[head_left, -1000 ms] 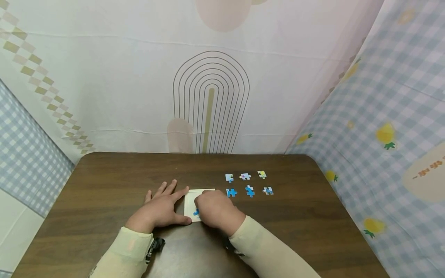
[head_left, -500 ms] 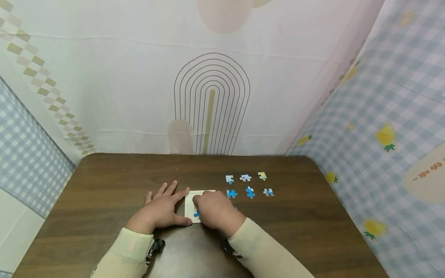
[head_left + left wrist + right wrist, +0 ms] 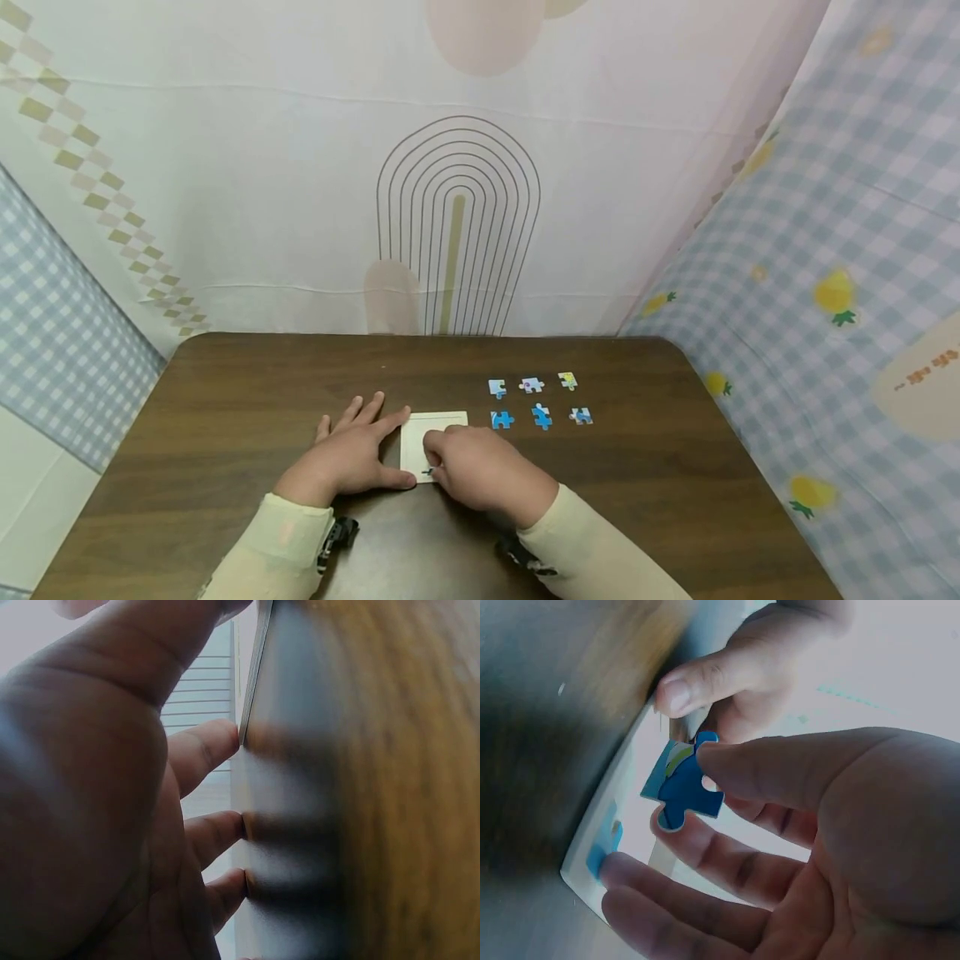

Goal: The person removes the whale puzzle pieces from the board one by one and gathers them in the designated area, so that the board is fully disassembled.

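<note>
A shallow cream puzzle tray [image 3: 415, 433] lies on the table in the head view. My left hand [image 3: 347, 456] is spread beside it, with thumb and index fingertip touching its left corners. Over the tray's near right part, my right hand [image 3: 476, 467] pinches a blue jigsaw piece [image 3: 694, 787] with a green and white band. In the right wrist view this piece is held tilted, off the tray floor. A second blue jigsaw piece [image 3: 606, 840] lies in the tray, partly hidden by the right fingers. The left wrist view shows the left fingers [image 3: 206, 750] against the tray edge and tabletop.
Two rows of loose jigsaw pieces [image 3: 542, 416] lie on the brown wooden table [image 3: 637, 500], to the right of the tray. A printed cloth [image 3: 300, 192] hangs behind the table's far edge, and a checked cloth [image 3: 787, 317] hangs along the right.
My right hand has drawn slightly toward me and right, and the blue piece in the tray's near part now shows as a thin dark edge. The left hand stays in place.
</note>
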Demonstrator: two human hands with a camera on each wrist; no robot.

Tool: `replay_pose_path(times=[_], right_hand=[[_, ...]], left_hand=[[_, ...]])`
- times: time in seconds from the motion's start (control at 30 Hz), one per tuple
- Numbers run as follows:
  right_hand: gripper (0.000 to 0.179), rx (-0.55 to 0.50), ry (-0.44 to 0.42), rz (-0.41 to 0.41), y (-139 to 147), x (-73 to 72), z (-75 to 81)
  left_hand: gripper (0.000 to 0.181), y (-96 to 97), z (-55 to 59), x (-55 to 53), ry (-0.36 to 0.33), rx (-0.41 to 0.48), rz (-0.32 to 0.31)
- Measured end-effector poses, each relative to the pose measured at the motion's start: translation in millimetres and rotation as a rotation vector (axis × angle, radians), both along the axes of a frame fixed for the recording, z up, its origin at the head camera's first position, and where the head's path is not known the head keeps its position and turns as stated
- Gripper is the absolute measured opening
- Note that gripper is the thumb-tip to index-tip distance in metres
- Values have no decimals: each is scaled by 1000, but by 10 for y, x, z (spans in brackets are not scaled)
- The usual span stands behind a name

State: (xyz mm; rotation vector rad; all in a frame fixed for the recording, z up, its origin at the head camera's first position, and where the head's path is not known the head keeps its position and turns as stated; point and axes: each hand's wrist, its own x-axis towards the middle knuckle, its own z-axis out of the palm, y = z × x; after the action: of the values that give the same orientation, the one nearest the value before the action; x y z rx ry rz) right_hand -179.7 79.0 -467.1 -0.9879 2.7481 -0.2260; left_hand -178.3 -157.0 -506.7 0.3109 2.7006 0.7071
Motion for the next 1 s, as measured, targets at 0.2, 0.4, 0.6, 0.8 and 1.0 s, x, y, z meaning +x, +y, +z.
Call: replay_pose_path(times=[0.2, 0.4, 0.6, 0.8, 1.0], right_hand=[[29, -143, -171, -7, 146, -68, 43], [28, -226, -184, 13, 296, -107, 88], [24, -332, -147, -4, 484, -148, 153], [16, -413, -86, -61, 745, -217, 219], [11, -417, -76, -144, 1041, -277, 237]], left_hand=[[114, 8, -7, -13, 0, -10, -2], [114, 18, 2, -11, -4, -17, 2], [114, 31, 23, -7, -13, -13, 10], [115, 31, 16, -13, -14, -6, 15], [115, 16, 2, -12, -12, -6, 11]])
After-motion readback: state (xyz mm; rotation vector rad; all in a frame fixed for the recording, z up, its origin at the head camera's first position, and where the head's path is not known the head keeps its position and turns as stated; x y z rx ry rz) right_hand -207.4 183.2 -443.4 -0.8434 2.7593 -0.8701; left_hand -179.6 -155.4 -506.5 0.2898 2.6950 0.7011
